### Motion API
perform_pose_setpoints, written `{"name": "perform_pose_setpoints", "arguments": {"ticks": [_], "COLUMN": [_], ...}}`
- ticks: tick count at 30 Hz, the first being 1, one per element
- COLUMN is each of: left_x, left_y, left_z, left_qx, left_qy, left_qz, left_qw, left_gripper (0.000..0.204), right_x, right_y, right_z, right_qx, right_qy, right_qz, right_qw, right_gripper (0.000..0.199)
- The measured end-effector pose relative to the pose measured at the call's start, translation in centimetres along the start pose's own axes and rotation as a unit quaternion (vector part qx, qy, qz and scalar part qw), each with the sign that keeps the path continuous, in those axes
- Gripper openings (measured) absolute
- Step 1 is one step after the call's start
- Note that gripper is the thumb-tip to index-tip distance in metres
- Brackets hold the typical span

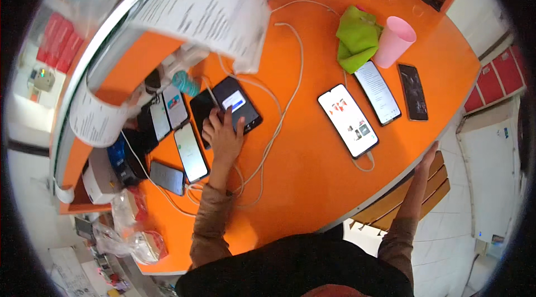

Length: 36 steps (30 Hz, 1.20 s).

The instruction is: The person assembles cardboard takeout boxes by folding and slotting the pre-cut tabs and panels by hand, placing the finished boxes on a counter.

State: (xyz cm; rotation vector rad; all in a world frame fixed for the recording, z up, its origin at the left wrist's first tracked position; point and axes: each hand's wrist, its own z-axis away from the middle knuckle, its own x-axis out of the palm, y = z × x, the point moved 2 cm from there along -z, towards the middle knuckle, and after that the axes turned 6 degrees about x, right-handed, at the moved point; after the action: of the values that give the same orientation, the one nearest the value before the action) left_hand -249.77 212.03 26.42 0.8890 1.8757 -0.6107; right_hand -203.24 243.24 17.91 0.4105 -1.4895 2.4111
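Observation:
My left hand (223, 138) is open over a dark touchscreen device (248, 115) with a lit white pop-up box; its index finger reaches the screen by the box. A second dark device (199, 108) lies against its left side, partly under my fingers. Just left of my wrist are a lit phone (191, 154) and a smaller grey-screened phone (167, 178). Two more lit phones (176, 106) lie behind them. My right hand (429, 158) is at the table's right edge, seen side-on with most fingers hidden; I cannot tell whether it grips the edge.
On the right of the orange table (296, 185) lie a white-screened phone (349, 121), a phone showing text (378, 93) and a dark phone (413, 93). Behind them are a green cloth (357, 40) and a pink cup (395, 40). White cables (298, 62) loop mid-table. Printed paper (201, 9) overhangs the back left.

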Motion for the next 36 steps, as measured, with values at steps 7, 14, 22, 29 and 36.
{"name": "perform_pose_setpoints", "arguments": {"ticks": [7,14,22,29,36], "left_x": [-3.5,-6.9,-5.7,-5.5,-4.2], "left_y": [4.5,20.1,42.3,47.9,49.9], "left_z": [-1.8,-1.4,1.2,3.0,-1.9], "left_qx": [-0.051,-0.078,-0.153,-0.254,-0.264], "left_qy": [0.035,0.069,-0.021,-0.026,0.005], "left_qz": [0.059,0.152,0.254,0.372,0.346], "left_qw": [0.996,0.983,0.955,0.892,0.9], "left_gripper": [0.037,0.028,0.034,0.047,0.07], "right_x": [-3.8,1.1,10.6,12.7,12.9], "right_y": [-2.2,-15.5,-15.8,-14.0,-14.2], "right_z": [-4.0,-13.7,-18.2,-17.2,-17.0], "right_qx": [-0.194,-0.454,-0.433,-0.472,-0.48], "right_qy": [0.149,0.129,-0.292,-0.376,-0.381], "right_qz": [0.271,0.543,0.647,0.622,0.62], "right_qw": [0.931,0.695,0.555,0.498,0.49], "right_gripper": [0.066,0.063,0.039,0.038,0.038]}}
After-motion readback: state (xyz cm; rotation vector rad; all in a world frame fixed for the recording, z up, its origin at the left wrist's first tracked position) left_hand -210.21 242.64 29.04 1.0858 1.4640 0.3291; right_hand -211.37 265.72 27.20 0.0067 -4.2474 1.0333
